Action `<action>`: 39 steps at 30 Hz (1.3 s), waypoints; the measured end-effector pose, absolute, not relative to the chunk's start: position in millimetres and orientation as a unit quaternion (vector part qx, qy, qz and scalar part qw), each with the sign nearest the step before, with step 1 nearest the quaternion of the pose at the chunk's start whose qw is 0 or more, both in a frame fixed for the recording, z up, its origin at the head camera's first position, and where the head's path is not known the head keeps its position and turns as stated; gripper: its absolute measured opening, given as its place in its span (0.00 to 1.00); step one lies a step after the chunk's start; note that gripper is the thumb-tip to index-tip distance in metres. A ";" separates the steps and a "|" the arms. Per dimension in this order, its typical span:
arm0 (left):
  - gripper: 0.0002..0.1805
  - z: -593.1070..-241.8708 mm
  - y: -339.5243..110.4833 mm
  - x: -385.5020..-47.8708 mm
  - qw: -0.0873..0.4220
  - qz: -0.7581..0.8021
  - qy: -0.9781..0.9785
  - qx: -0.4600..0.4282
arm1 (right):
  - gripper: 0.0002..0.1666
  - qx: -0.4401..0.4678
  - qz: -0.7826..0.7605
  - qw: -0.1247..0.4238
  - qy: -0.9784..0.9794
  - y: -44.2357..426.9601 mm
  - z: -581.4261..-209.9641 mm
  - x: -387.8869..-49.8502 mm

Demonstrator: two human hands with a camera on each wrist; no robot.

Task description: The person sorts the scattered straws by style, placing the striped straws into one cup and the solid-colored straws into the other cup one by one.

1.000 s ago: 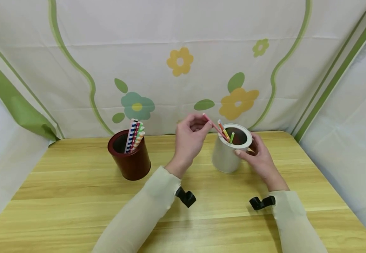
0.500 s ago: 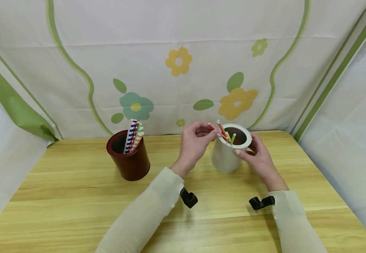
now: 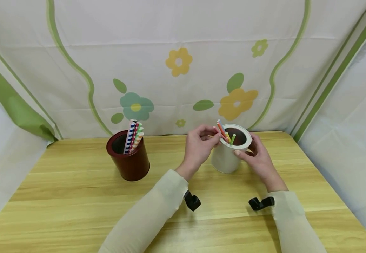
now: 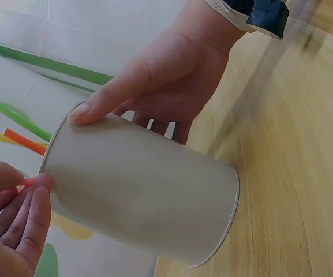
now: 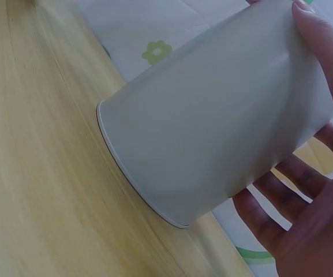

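Observation:
My left hand (image 3: 200,147) pinches a pink straw (image 4: 27,181) between thumb and fingertips at the rim of a white can (image 3: 223,160). Much of this straw is hidden by the fingers. Several plain coloured straws lean inside the can, among them an orange straw (image 4: 25,141), a green straw (image 4: 23,122) and a yellow one. On the can's right side, my right hand (image 3: 261,161) grips it, thumb near the rim and fingers curled round behind. The can stands on the wooden table (image 3: 75,211); its lower inside is hidden.
A dark red can (image 3: 135,164) stands to the left, with several striped and dotted straws (image 3: 129,137) leaning in it. A white flowered cloth (image 3: 201,28) hangs behind the table, and pale cloth closes both sides.
My left hand has moved right and slightly down, bringing the pink straw lower into the white can. The right hand keeps its hold on the can.

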State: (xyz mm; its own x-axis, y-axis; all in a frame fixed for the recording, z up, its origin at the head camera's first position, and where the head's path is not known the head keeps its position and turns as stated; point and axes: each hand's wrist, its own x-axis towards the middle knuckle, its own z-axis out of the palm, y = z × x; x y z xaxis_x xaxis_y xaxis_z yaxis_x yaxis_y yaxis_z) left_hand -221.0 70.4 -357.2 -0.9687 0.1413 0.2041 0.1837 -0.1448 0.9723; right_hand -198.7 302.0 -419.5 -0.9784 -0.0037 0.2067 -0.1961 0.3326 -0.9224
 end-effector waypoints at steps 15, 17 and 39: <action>0.08 -360.8 68.7 -218.5 0.008 -0.746 -0.657 -0.107 | 0.42 0.056 0.573 0.085 -0.813 302.0 -420.8 -201.0; 0.08 -361.1 68.5 -217.6 0.007 -0.746 -0.657 -0.105 | 0.43 0.053 0.573 0.084 -0.814 302.1 -421.6 -200.7; 0.08 -335.0 24.7 -185.3 0.034 -0.646 -0.757 -0.097 | 0.54 0.045 0.481 0.029 -0.875 310.1 -401.7 -191.3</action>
